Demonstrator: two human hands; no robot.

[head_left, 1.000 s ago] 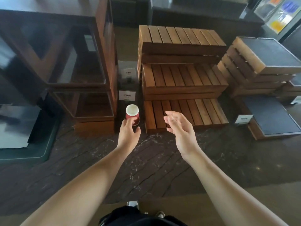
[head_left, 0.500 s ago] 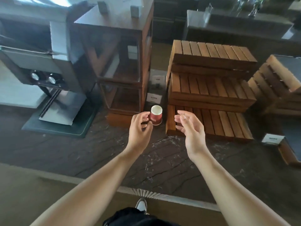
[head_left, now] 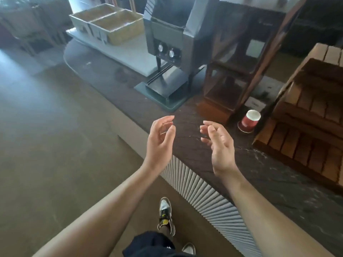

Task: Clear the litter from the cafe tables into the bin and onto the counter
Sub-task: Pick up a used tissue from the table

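Observation:
A red paper cup (head_left: 249, 121) stands upside down on the dark stone counter (head_left: 194, 151), between a wooden shelf unit and stepped wooden crates. My left hand (head_left: 160, 140) hovers over the counter's front edge, fingers loosely curled, holding nothing. My right hand (head_left: 219, 145) floats beside it, palm turned inward, fingers relaxed and empty. Both hands are well apart from the cup, which sits to their right and farther back.
A grey metal machine with two knobs (head_left: 170, 52) stands on the counter behind the hands. A wooden shelf unit (head_left: 239, 58) and slatted wooden crates (head_left: 306, 130) line the right. Two tan-lined bins (head_left: 109, 23) sit far back. The floor (head_left: 55, 145) lies to the left.
My left hand let go of the red cup and drew back from it. The view swung left, so the cup now sits to the right of both hands.

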